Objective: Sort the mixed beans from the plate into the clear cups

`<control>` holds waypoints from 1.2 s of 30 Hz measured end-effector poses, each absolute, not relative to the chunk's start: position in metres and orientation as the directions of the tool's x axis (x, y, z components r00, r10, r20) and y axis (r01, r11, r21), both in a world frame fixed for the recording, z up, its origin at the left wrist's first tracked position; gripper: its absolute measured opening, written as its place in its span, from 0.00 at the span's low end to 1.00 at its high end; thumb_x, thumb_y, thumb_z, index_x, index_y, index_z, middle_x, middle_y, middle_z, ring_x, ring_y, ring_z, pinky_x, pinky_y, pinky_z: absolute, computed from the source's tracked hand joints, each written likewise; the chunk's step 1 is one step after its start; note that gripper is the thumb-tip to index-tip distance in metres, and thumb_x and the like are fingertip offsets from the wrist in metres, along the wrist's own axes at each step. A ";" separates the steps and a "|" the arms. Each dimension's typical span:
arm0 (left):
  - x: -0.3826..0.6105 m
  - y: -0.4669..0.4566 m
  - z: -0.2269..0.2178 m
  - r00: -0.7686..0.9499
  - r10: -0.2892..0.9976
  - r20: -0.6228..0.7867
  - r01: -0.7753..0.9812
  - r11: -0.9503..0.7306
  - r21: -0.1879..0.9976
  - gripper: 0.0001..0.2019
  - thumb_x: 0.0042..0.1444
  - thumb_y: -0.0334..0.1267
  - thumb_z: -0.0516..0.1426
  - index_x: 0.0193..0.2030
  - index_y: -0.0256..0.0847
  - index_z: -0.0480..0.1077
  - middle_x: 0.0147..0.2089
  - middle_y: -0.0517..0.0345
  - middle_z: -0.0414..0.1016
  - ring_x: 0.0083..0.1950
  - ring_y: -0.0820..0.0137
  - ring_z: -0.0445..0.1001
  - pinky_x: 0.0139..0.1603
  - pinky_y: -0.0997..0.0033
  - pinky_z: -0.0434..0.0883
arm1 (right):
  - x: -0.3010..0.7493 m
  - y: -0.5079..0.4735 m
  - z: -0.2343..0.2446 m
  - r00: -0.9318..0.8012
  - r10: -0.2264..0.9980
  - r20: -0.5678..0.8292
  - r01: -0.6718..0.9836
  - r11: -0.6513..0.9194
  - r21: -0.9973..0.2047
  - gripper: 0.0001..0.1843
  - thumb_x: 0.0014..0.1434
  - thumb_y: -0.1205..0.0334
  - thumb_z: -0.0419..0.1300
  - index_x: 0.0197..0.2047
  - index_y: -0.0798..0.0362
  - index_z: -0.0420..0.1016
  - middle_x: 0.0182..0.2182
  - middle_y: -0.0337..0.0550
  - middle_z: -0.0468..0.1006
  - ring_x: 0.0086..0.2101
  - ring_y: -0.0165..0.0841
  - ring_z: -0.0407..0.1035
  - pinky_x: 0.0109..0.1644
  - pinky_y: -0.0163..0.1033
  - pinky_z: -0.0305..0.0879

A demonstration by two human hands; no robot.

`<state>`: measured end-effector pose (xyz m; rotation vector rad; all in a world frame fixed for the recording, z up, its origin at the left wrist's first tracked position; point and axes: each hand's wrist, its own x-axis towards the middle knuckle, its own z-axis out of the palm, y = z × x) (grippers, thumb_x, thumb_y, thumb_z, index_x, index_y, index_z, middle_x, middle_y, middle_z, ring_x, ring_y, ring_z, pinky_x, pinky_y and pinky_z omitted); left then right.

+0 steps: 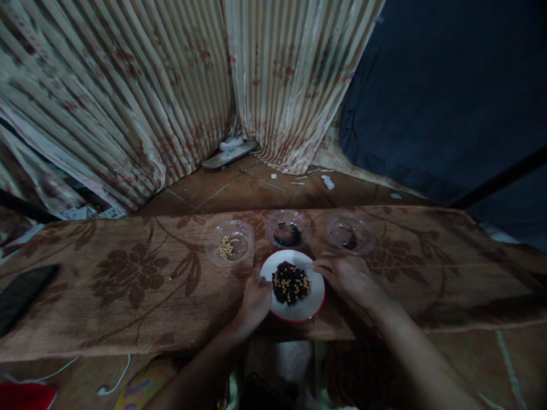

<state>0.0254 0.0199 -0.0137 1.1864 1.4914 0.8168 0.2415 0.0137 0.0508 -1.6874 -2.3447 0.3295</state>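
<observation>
A white plate with a red rim [299, 310] sits on a brown flowered cloth [128, 285]. On it lies a heap of mixed dark and pale beans [291, 282]. My left hand [255, 300] rests against the plate's left edge, fingers curled. My right hand [347, 275] is at the plate's upper right, pinching a thin tool that I cannot make out, its tip pointing toward the heap. Behind the plate stand three clear bowls: the left bowl [229, 242] holds pale beans, the middle bowl [289, 229] dark ones, the right bowl [351, 233] a few dark ones.
A dark flat object [23, 293] lies at the cloth's left end. Striped curtains [149, 91] hang behind, with a sandal [228, 154] on the tiled floor beneath them. A dark mattress [448, 91] fills the right. White cable [115, 381] lies near my knees.
</observation>
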 end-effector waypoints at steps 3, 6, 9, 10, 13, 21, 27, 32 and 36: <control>0.026 0.020 -0.010 0.003 0.949 -0.315 0.275 0.302 0.913 0.22 0.42 0.24 0.48 0.48 0.33 0.66 0.40 0.51 0.76 0.40 0.68 0.73 0.45 0.70 0.69 | 0.241 0.013 0.051 -0.292 0.953 0.077 0.895 0.301 -0.329 0.13 0.60 0.56 0.52 0.33 0.48 0.77 0.30 0.38 0.78 0.32 0.30 0.70 0.37 0.34 0.59; 0.027 0.019 -0.006 -0.002 0.949 -0.317 0.271 0.305 0.913 0.23 0.42 0.24 0.48 0.48 0.33 0.67 0.40 0.51 0.76 0.40 0.68 0.73 0.44 0.71 0.69 | 0.244 0.011 0.055 -0.242 0.962 0.123 0.881 0.271 -0.388 0.12 0.60 0.56 0.53 0.35 0.47 0.78 0.33 0.37 0.79 0.33 0.31 0.71 0.37 0.34 0.61; 0.027 0.019 -0.005 -0.003 0.950 -0.313 0.265 0.302 0.916 0.24 0.41 0.24 0.48 0.48 0.33 0.66 0.37 0.53 0.77 0.37 0.69 0.73 0.42 0.72 0.69 | 0.258 0.008 0.061 -0.156 0.972 0.176 0.851 0.223 -0.475 0.12 0.59 0.55 0.53 0.37 0.46 0.78 0.36 0.37 0.80 0.35 0.32 0.72 0.37 0.33 0.64; 0.026 0.019 -0.005 -0.011 0.950 -0.313 0.266 0.304 0.915 0.24 0.42 0.24 0.48 0.49 0.33 0.66 0.36 0.54 0.76 0.36 0.69 0.73 0.41 0.72 0.69 | 0.266 0.008 0.062 -0.103 0.973 0.206 0.846 0.195 -0.497 0.12 0.58 0.55 0.54 0.37 0.47 0.78 0.36 0.37 0.80 0.34 0.32 0.73 0.37 0.33 0.65; 0.025 0.019 -0.008 -0.044 0.949 -0.313 0.278 0.313 0.908 0.24 0.42 0.25 0.49 0.49 0.32 0.67 0.31 0.56 0.76 0.33 0.70 0.72 0.37 0.74 0.69 | 0.294 0.007 0.065 0.134 0.944 0.303 0.862 0.040 -0.506 0.13 0.55 0.51 0.56 0.37 0.48 0.79 0.34 0.39 0.80 0.30 0.33 0.73 0.33 0.34 0.65; 0.024 0.021 -0.008 -0.028 0.953 -0.303 0.308 0.296 0.904 0.25 0.42 0.25 0.49 0.50 0.34 0.67 0.32 0.56 0.76 0.32 0.70 0.73 0.35 0.73 0.69 | 0.331 0.006 0.065 0.426 0.821 0.381 0.884 -0.287 -0.369 0.17 0.53 0.48 0.55 0.36 0.49 0.80 0.29 0.45 0.80 0.26 0.37 0.72 0.26 0.36 0.62; 0.024 0.020 -0.008 -0.029 0.960 -0.280 0.327 0.273 0.905 0.25 0.42 0.25 0.49 0.51 0.34 0.67 0.37 0.53 0.77 0.36 0.69 0.73 0.39 0.71 0.69 | 0.298 0.004 0.071 0.264 0.945 0.195 0.791 -0.096 -0.604 0.16 0.53 0.51 0.57 0.37 0.51 0.79 0.30 0.42 0.80 0.24 0.33 0.71 0.27 0.35 0.64; 0.026 0.019 -0.006 -0.031 0.955 -0.295 0.351 0.286 0.891 0.25 0.43 0.26 0.49 0.51 0.33 0.66 0.36 0.52 0.76 0.35 0.68 0.72 0.39 0.70 0.69 | 0.270 0.002 0.068 -0.159 0.984 0.084 0.828 0.179 -0.531 0.11 0.57 0.56 0.55 0.37 0.47 0.78 0.37 0.38 0.80 0.36 0.34 0.73 0.39 0.35 0.65; 0.026 0.019 -0.008 -0.013 0.954 -0.299 0.330 0.287 0.899 0.22 0.42 0.26 0.49 0.47 0.34 0.68 0.35 0.52 0.76 0.35 0.68 0.72 0.39 0.71 0.69 | 0.260 0.003 0.064 -0.212 0.976 0.047 0.897 0.213 -0.387 0.12 0.58 0.56 0.53 0.36 0.46 0.78 0.36 0.37 0.80 0.35 0.34 0.73 0.38 0.36 0.63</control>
